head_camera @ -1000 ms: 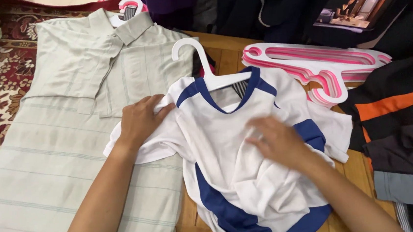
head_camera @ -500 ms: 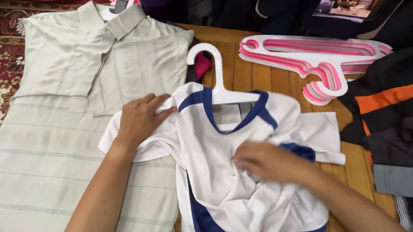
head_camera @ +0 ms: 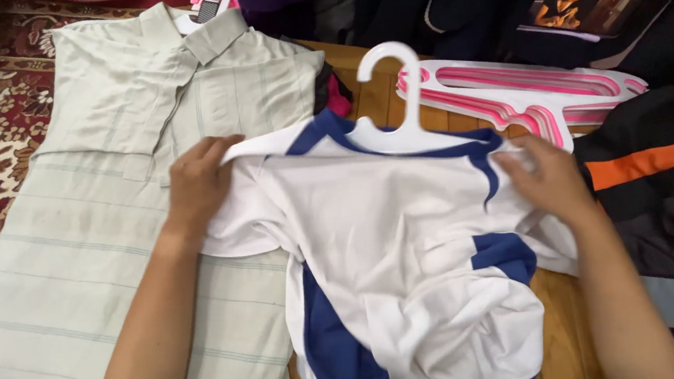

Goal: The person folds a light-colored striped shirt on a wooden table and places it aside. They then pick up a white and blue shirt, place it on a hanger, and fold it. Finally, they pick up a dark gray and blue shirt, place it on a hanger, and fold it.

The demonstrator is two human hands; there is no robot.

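head view: your left hand has its fingers pinched on the left shoulder of the jersey, thumb tucked under the cloth, and your right hand has its fingers curled on the right shoulder seam. both grips are on thin, slick fabric, so either one could slide off if you pull outward. the jersey, white with blue panels, lies on the wooden table, its left sleeve overlapping the pale striped shirt. the white hanger sits in the blue collar with its hook poking out above; how far its arms reach into the shoulders is hidden. if one shoulder lifts ahead of the other, the hanger may tilt and drop out of the neck. the hem is bunched, so it could drag and twist. the stack of pink hangers lies just beyond your right hand, and a sleeve could snag on it
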